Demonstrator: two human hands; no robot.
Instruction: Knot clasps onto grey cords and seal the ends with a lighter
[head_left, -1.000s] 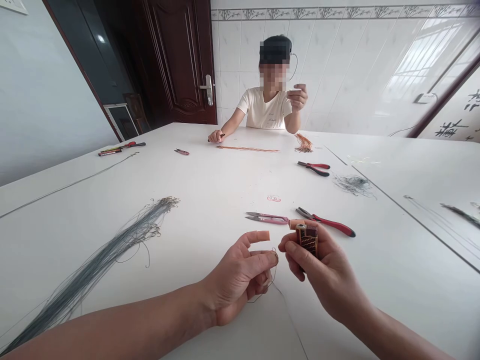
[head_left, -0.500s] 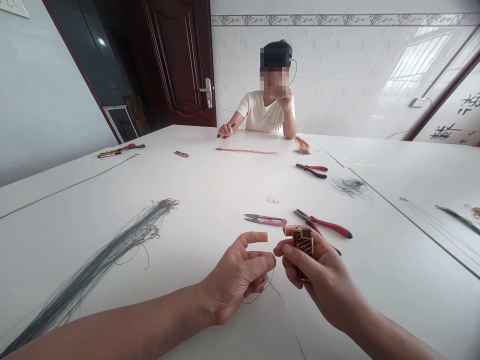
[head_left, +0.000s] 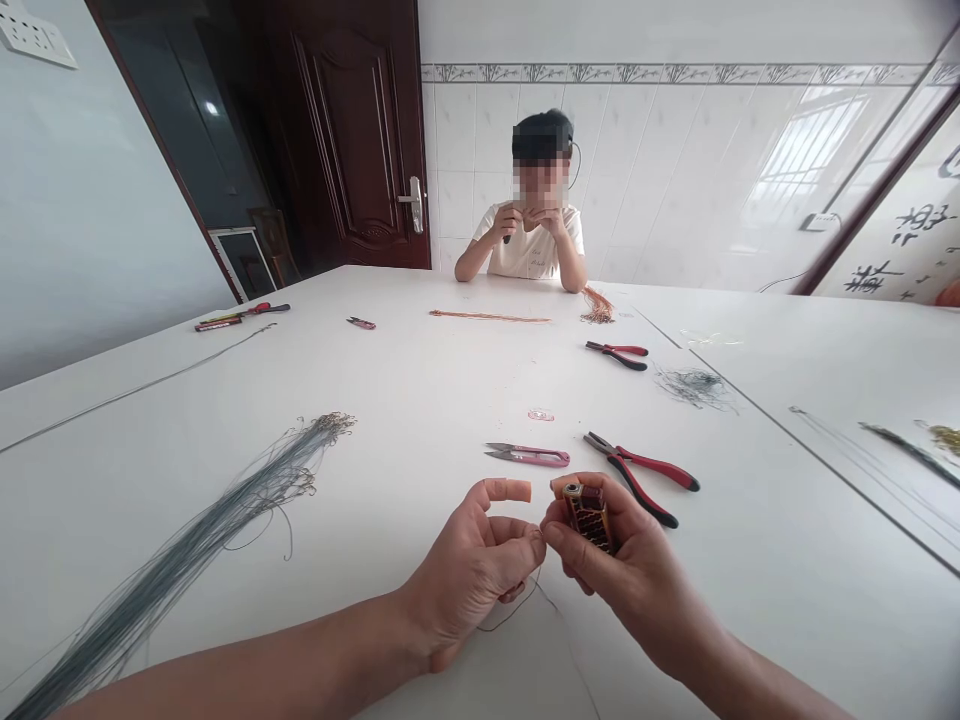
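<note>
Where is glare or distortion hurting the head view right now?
Head view: window glare washes the tiled wall at upper right; wide-angle lens bends the table edges and door frame; left hand and right hand with the lighter are sharp, evenly lit, shadows soft; the thin wire barely shows.

The lighter [head_left: 589, 512] gripped in the right hand [head_left: 626, 570] has a glossy dark shell with a wavy orange pattern and a shiny metal top. The line [head_left: 525, 600] pinched by the left hand [head_left: 469, 575] is thin, dark and smooth. Both forefingers wear matt orange rubber-like caps. Just beyond the grip lie snips [head_left: 529, 456] with bare metal blades and pink plastic, and pliers [head_left: 641, 470] of dull metal with glossy red and black handles. The table [head_left: 420, 390] is smooth, white and faintly glossy.
</note>
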